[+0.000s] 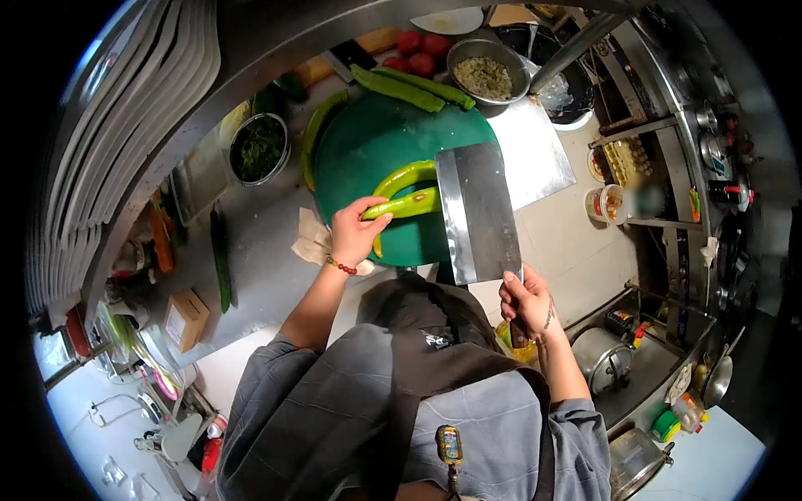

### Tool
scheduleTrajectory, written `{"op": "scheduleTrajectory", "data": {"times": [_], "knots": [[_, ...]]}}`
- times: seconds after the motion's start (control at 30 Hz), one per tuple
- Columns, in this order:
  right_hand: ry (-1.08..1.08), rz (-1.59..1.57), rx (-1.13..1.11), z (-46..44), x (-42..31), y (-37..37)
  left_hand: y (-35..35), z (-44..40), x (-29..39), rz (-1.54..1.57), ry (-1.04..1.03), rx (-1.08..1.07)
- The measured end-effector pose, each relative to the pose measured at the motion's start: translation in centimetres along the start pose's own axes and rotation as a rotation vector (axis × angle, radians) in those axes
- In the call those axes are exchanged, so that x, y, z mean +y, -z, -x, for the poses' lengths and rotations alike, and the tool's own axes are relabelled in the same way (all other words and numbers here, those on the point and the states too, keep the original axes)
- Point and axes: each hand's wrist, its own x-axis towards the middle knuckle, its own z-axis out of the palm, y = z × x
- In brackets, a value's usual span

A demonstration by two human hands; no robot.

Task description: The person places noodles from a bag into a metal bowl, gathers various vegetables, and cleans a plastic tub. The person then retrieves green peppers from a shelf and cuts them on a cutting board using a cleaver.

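Observation:
My left hand point(357, 227) is closed around the near end of a long green pepper point(408, 204), held over the round green cutting board point(351, 150). My right hand point(528, 302) grips the handle of a wide cleaver point(480, 213). The cleaver's broad blade is at the right side of the board and covers the pepper's far end; whether it touches the pepper I cannot tell. Just behind lies a curved green pepper point(405, 177) on the board. More long green peppers point(397, 88) rest at the board's back edge, and another point(320, 138) at its left edge.
Red tomatoes point(422, 52) and a metal bowl of chopped food point(489, 71) stand behind the board. To the left are a bowl of leafy greens point(259, 149), a cucumber point(220, 259) and a small cardboard box point(185, 320). Stacked plates point(134, 142) overhang at upper left.

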Motion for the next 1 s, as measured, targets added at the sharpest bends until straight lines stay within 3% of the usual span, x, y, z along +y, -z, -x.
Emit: {"op": "scheduleTrajectory", "data": {"times": [0.17,0.4,0.47,0.67,0.73,1.0], "knots": [[-0.106,-0.006,-0.025,-0.4,0.6,-0.1,-0.1,0.1,0.5,0.002,0.02,-0.028],[-0.04,0.075,-0.056,-2.7,0.8,-1.0,-0.9,0.6,0.6,-0.039,-0.02,-0.101],[-0.052,0.058,-0.059,-2.9,0.9,-1.0,-1.2,0.4,0.9,-0.125,-0.026,0.004],[-0.072,0.042,-0.006,-4.4,0.9,-1.7,-1.7,-0.7,-0.4,-0.264,-0.009,0.034],[-0.065,0.119,-0.024,-5.7,0.9,-1.7,-1.8,-1.1,-1.0,-0.277,-0.093,0.049],[-0.066,0.059,-0.037,-4.3,1.3,-1.3,-2.2,-1.1,-2.7,-0.296,0.035,0.114]]}}
